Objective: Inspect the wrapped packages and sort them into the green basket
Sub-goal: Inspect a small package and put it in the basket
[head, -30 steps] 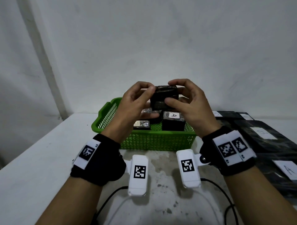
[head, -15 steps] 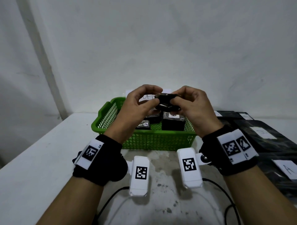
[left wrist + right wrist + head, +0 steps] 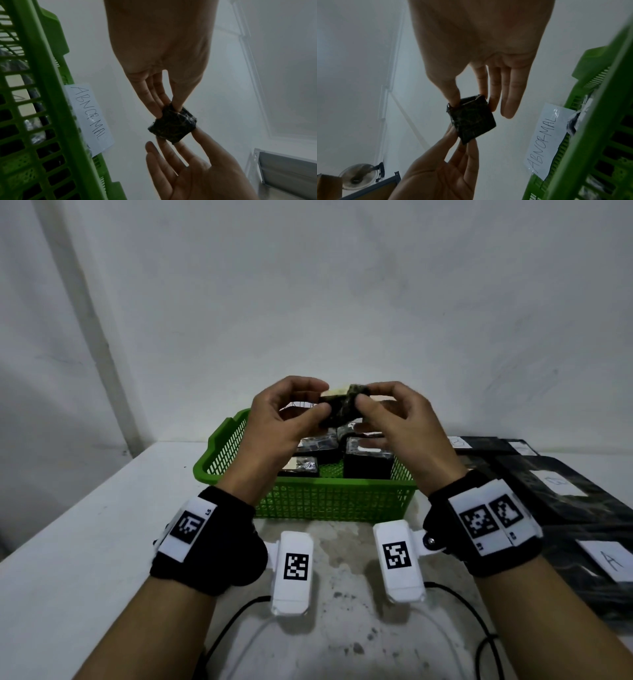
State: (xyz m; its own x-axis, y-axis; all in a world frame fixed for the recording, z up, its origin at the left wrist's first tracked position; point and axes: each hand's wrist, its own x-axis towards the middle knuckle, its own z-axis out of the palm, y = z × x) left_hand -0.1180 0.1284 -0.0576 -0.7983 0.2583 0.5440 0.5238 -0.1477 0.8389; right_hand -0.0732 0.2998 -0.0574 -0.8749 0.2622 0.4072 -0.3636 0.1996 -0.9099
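Both the left hand and the right hand pinched one small black wrapped package by its edges, held in the air above the green basket. The fingertip hold looked light. A turn to inspect it could probably slip the glossy wrap and drop it among the packages already sorted.

Both forearms reach forward from 6 o'clock, wrists raised, each with a black strap bearing coded markers. Left hand at 11 o'clock, right hand at 1 o'clock, fingertips nearly meeting. Left thumb and fingers pinch one end of the small dark wrapped package; right thumb and index pinch the other end, remaining fingers extended.
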